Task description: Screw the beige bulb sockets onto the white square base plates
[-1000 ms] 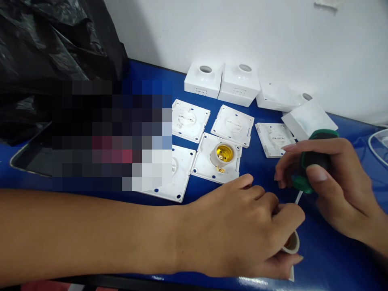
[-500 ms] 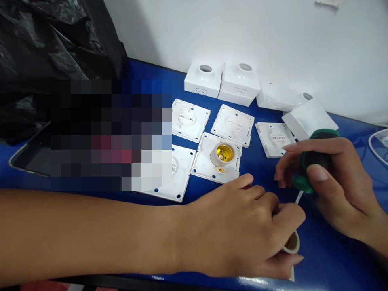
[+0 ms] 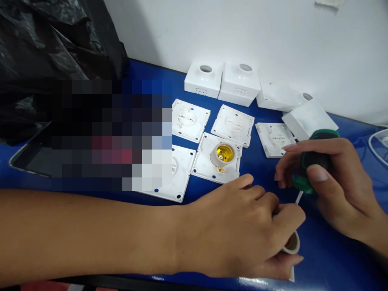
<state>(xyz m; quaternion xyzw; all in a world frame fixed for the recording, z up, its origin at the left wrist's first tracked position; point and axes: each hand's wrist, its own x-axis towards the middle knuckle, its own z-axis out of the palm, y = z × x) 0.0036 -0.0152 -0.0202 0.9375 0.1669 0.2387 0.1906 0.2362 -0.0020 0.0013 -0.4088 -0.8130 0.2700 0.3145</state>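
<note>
My left hand (image 3: 242, 230) lies low on the blue table (image 3: 260, 169), fingers closed round a small cream lamp socket (image 3: 292, 244) on a white plate whose corner (image 3: 291, 274) peeks out below. My right hand (image 3: 333, 186) grips a screwdriver (image 3: 315, 161) with a black and green handle. Its thin metal shaft (image 3: 298, 197) points down into the socket area behind my left fingers. A white square plate with a brass lamp socket (image 3: 223, 154) lies just beyond my left hand.
Several white square base plates (image 3: 233, 124) lie on the table, with white covers (image 3: 239, 83) along the white wall. A black plastic bag (image 3: 54, 44) fills the far left. A dark tray (image 3: 30, 157) sits by a blurred patch. A clear container rim (image 3: 378, 145) shows at right.
</note>
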